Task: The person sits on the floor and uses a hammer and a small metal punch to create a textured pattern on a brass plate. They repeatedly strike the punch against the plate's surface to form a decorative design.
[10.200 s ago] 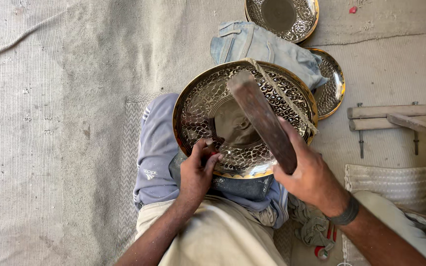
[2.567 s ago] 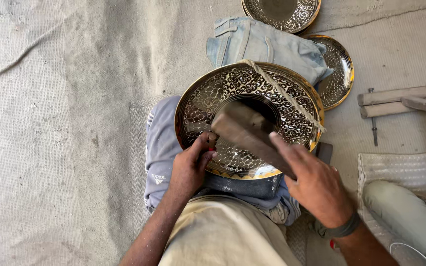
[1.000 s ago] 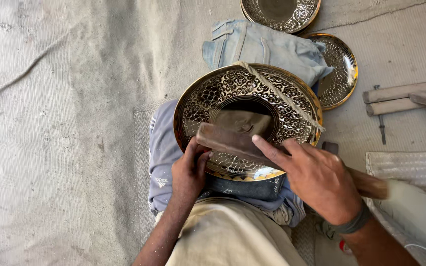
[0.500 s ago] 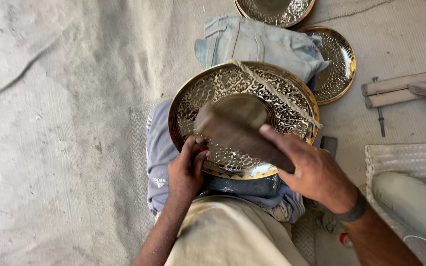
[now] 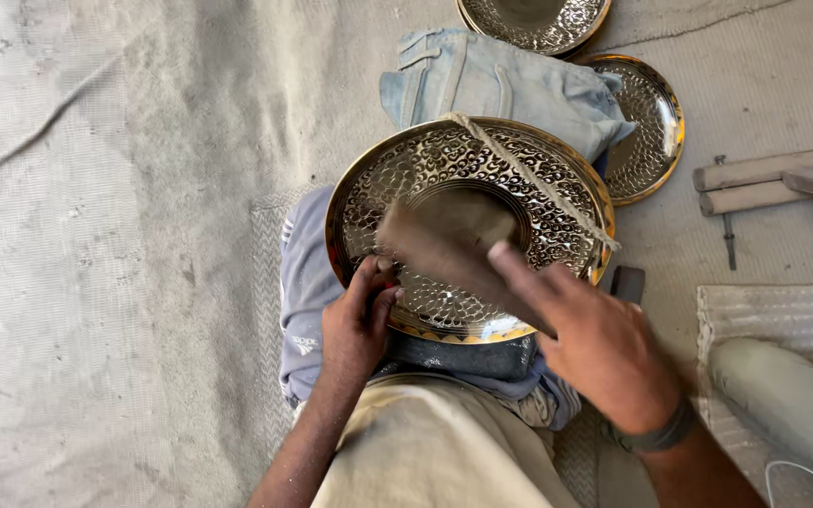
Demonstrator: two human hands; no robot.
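Floor mat: pale woven cloth, coarse, creased, covering nearly all the ground. Trouser leg: tan fabric, lower middle, under the tray's near edge. Tray: 1 large round brass piece, gold rim, pierced scroll pattern over the flat, plain dished centre; it sits in the middle of the view, propped on cloth over the lap. Denim: faded blue folded jeans, bunched behind the tray's far rim and partly hidden by it. Blue cloth: soft grey-blue padding, wrapped under the tray at its left and near sides. Small trays: 2 more brass pieces, 1 lying to the right of the denim and partly under it, 1 cut by the top edge. Wood strips: 2 rough pale bars, far right, well apart from the tray. Cord: twisted fibre, running slantwise across the tray's right half. Right hand: closed around a mallet, a brown wooden head blurred over the tray's centre, which it hides. Left hand: fingers pinched at the tray's near-left part; any tool in them is too small to make out.
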